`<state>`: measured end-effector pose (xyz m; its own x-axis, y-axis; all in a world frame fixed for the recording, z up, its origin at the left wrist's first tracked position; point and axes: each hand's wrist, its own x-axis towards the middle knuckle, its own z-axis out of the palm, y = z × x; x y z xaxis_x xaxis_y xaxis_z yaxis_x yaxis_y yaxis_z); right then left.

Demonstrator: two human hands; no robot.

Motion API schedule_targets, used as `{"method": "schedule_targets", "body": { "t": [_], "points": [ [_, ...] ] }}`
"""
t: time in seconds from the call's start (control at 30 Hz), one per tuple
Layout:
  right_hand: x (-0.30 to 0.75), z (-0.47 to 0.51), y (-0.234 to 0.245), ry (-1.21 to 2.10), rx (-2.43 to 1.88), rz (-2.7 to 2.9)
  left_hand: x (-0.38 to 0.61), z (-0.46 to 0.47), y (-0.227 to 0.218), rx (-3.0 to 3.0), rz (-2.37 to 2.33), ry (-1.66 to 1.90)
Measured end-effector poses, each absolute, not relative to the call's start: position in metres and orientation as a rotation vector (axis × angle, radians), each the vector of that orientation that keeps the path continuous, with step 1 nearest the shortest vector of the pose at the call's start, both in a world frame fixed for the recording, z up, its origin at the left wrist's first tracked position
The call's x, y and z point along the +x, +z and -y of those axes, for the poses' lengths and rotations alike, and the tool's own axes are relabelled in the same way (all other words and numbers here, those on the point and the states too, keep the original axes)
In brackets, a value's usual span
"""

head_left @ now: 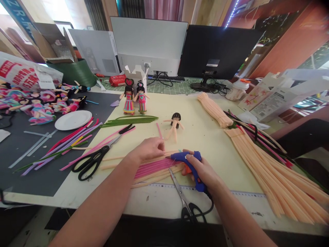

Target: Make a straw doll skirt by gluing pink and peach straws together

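While the right hand (pixel 205 172) is clamped round the handle of a blue hot-glue gun (pixel 183 156), the left hand (pixel 151 148) sits just across from it, fingertips drawn together; cannot tell whether anything is pinched there. Head view, the only one: gun's nozzle points at the left hand's fingertips, near but apart. Below the left hand and nozzle, a row of pink pipe cleaners (pixel 154 168), peach stems (pixel 106 167) on either side. Short pink piece (pixel 158 130) just beyond the left knuckles; held or lying, unclear. Beyond both hands, an unclothed pipe-cleaner doll (pixel 174 127), dark-haired, lying down; farther and leftward, two dressed dolls (pixel 141 99) upright. Silver-bladed scissors (pixel 181 192) nearer the body than the right hand; black-handled scissors (pixel 94 160) left of the left hand. Step in hand, my judgement: gluing, nozzle brought close to the work. Next move seems to call for a small, steady bead at the joint, left fingertips clear of the hot tip.
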<state>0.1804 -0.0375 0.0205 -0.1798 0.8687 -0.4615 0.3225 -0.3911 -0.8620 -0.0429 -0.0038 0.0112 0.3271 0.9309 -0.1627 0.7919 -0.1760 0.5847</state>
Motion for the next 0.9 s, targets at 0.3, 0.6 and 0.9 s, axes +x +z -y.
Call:
{"method": "schedule_targets", "body": {
  "t": [0.3,0.6,0.9],
  "points": [
    [0.1775,0.0387,0.0237,1.585,-1.662,1.353,-0.0431,0.0034,0.0095,2.012,-1.490,0.324],
    [0.1778,0.0385,0.0226,1.576,-1.650,1.369,-0.0412,0.0035,0.0107,2.024,-1.523,0.276],
    [0.1789,0.0389,0.0211,1.586,-1.628,1.373,-0.0442,0.0014,0.0049,2.041,-1.505,0.288]
  ]
}}
